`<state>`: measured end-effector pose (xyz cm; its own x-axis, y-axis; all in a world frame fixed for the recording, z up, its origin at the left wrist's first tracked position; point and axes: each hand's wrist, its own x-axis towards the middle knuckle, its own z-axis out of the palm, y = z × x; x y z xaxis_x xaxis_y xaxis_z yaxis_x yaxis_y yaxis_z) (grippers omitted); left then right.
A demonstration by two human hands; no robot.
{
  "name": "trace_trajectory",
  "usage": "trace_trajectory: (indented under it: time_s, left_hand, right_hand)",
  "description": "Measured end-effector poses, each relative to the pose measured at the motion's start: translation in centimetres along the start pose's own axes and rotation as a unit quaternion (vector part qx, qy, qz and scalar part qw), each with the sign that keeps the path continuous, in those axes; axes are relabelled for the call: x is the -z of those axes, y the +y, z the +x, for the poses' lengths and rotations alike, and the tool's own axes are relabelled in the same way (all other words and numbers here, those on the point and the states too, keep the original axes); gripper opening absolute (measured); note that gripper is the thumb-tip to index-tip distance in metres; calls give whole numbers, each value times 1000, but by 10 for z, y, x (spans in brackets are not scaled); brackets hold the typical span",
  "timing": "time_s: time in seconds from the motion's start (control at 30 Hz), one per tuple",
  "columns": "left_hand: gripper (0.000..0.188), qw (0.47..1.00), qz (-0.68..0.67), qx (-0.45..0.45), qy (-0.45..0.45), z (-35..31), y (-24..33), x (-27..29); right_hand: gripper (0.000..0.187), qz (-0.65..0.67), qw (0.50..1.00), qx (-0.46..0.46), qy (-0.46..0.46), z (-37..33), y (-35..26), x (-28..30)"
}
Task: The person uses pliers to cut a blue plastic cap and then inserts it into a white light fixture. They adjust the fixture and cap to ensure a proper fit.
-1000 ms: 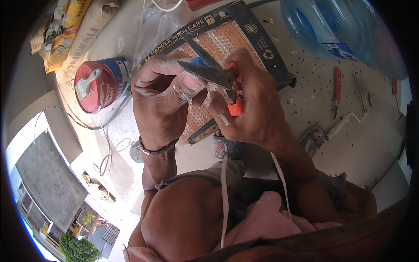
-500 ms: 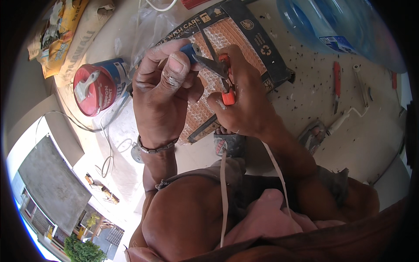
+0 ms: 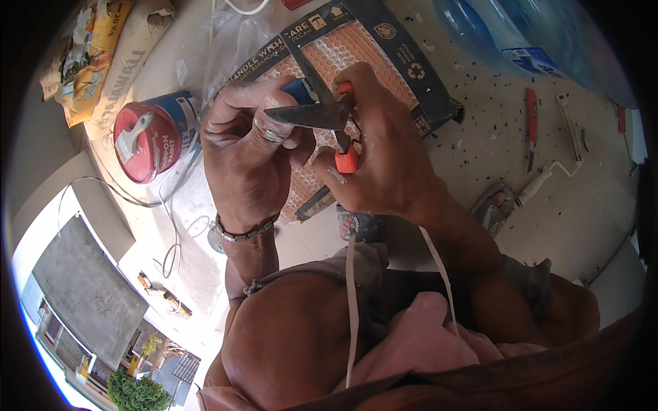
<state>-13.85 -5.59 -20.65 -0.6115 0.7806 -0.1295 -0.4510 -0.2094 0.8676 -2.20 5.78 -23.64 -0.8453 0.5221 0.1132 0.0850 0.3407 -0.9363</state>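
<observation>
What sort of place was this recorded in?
Probably a building or renovation site: a paint bucket with a brush on top, what looks like a paint roller, and a yellow sack.

The snips in the right fingers have orange-red handles and dark grey blades; the piece in the left fingers is blue. Beneath the fingers, the flat cardboard shows brown with pale round dots, bordered black with cream print. Left of them, a red-lidded bucket has blue sides; upper right, the bottle is translucent blue.
</observation>
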Motion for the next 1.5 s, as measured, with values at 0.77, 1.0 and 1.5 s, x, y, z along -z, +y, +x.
trace_trajectory:
  time_s: [0.77,1.0,1.5]
  left_hand:
    - [35,1000,-24,5,17,-1,-6,-5]
    - [25,1000,-28,-11,-9,0,-3,-5]
    - [33,1000,-13,-7,2,4,-1,-2]
  right_hand:
    - [53,4,999,25,31,0,-2,1]
    - [47,1,1000,5,20,-2,-4,5]
    - [44,57,998,-27,29,-2,3,1]
